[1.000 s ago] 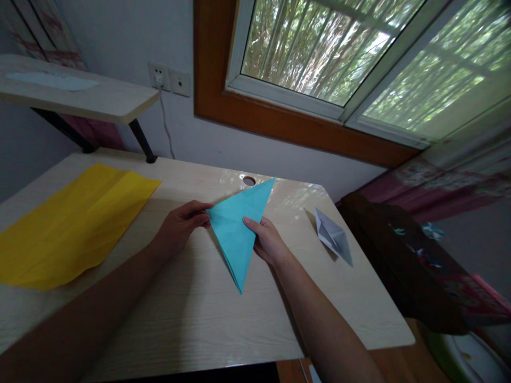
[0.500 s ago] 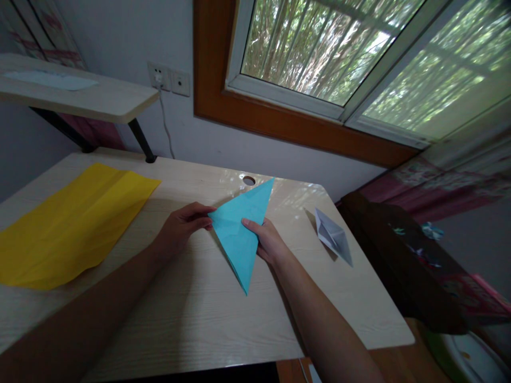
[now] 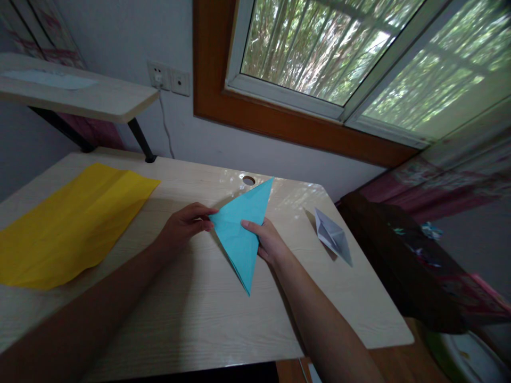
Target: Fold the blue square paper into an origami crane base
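Turquoise folded-paper triangle (image 3: 232, 230) is being held over the surface (image 3: 223, 324), its lower tip swinging slightly rightward across 1 s, left hand (image 3: 186, 222) clamping fingers on its left corner, right hand (image 3: 272, 242) clamping its right edge, apparently re-angling rather than refolding.

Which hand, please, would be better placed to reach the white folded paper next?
Probably the right hand: it is nearer the white folded paper than the left hand. It would need freeing first, since both hands hold the turquoise paper.
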A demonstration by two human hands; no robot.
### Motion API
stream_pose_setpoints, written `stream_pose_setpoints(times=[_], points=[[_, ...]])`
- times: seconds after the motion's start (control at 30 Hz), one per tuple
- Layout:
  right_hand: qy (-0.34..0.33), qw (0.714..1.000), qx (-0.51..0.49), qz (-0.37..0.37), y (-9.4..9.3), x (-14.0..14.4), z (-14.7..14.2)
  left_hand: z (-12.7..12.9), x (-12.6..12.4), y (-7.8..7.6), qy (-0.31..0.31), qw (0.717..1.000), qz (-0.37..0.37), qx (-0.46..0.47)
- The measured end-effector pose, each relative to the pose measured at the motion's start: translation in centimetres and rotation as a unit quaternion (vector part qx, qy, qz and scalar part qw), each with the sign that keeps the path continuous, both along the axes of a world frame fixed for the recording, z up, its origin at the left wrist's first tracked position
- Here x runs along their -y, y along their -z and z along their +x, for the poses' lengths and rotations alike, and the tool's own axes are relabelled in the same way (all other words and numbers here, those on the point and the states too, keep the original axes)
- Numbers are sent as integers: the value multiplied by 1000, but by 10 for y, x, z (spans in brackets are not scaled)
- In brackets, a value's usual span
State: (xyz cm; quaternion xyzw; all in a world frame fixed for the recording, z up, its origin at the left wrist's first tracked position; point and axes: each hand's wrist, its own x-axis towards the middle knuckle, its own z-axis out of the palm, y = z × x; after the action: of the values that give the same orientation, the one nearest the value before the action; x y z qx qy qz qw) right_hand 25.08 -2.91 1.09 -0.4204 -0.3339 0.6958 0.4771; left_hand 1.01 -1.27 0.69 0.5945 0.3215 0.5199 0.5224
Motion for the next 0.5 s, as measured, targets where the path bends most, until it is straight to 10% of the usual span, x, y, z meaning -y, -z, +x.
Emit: stream_pose_setpoints(times=[0.5], points=[[15, 999, 19, 26, 1, -1, 1, 2, 3, -5, -3, 1000, 9, -13]])
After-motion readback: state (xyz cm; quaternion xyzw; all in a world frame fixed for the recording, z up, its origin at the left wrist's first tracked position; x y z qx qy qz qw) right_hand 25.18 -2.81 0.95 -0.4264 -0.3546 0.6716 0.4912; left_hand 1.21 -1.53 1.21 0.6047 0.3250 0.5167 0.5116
